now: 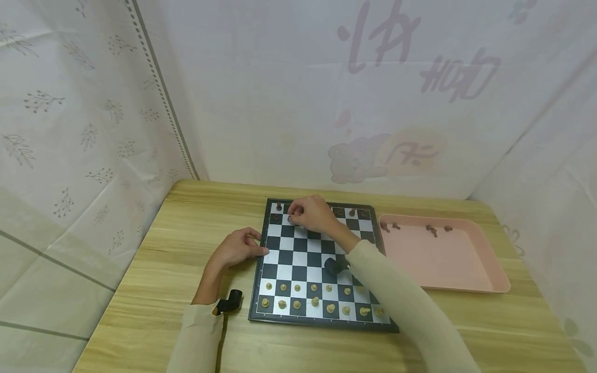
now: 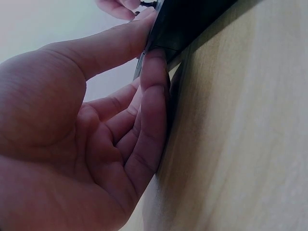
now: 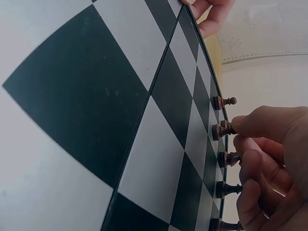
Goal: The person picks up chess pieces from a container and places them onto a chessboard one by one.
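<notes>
A black-and-white chessboard (image 1: 285, 257) lies on the wooden table. My right hand (image 1: 313, 213) is over its far left part, pinching a dark brown pawn (image 3: 216, 132) between thumb and forefinger; the pawn's base is at the board and its top is hidden by the fingertips. Beside it stands another dark pawn (image 3: 224, 102). My left hand (image 1: 238, 245) grips the board's left edge, thumb on top and forefinger against the side. Dark pieces, such as the one in the far left corner (image 1: 279, 206), stand along the far rows, partly hidden by the right hand.
Several cream pieces, including a pawn (image 1: 283, 287), stand in the two near rows. Right of the board is a pink tray (image 1: 448, 259) with several dark pieces (image 1: 431, 229) lying near its far side. A patterned curtain (image 1: 280, 103) hangs behind the table (image 1: 200, 207).
</notes>
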